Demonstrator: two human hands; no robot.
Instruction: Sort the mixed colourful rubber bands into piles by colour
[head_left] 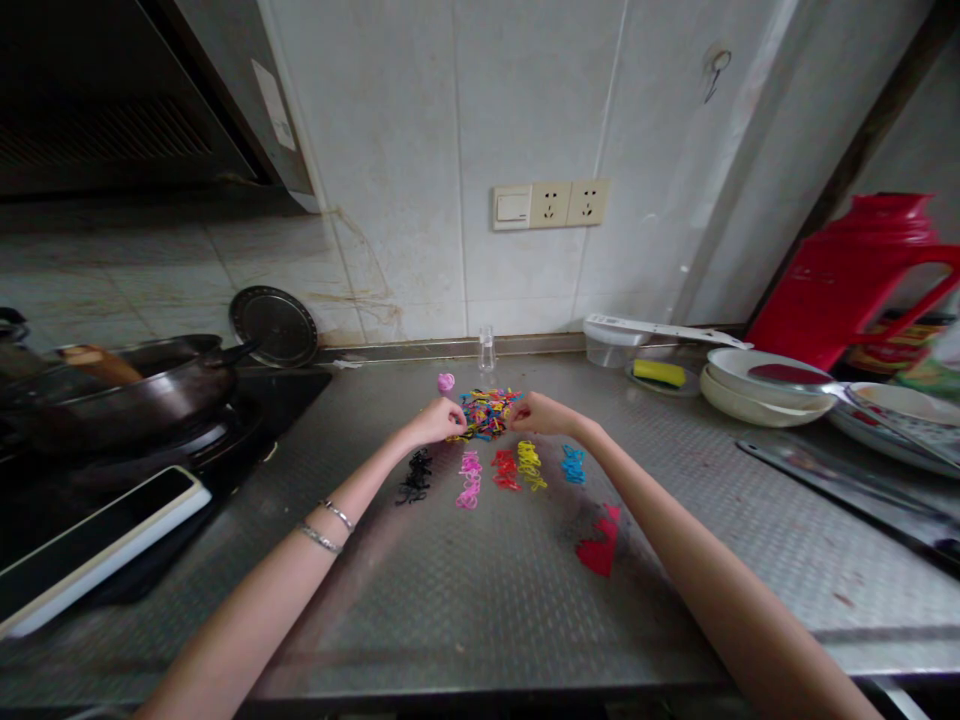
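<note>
A mixed heap of small coloured rubber bands (486, 412) lies on the metal counter between my hands. My left hand (441, 420) is at the heap's left edge, its fingers curled together in a pinch. From the other side my right hand (538, 413) reaches the right edge, fingers likewise pinched. Whatever is between the fingertips is too small to make out. Nearer to me lie sorted groups: black bands (415, 476), pink bands (469, 480), red bands (505, 470), yellow bands (530, 465) and blue bands (574, 464).
Behind the heap stand a clear small bottle (487, 350) and a pink round object (445, 383). A red torn piece (600, 543) lies by my right forearm. At left are a pan (172, 375) and stove; at right, bowls (765, 400), a knife (840, 495) and a red thermos (847, 280).
</note>
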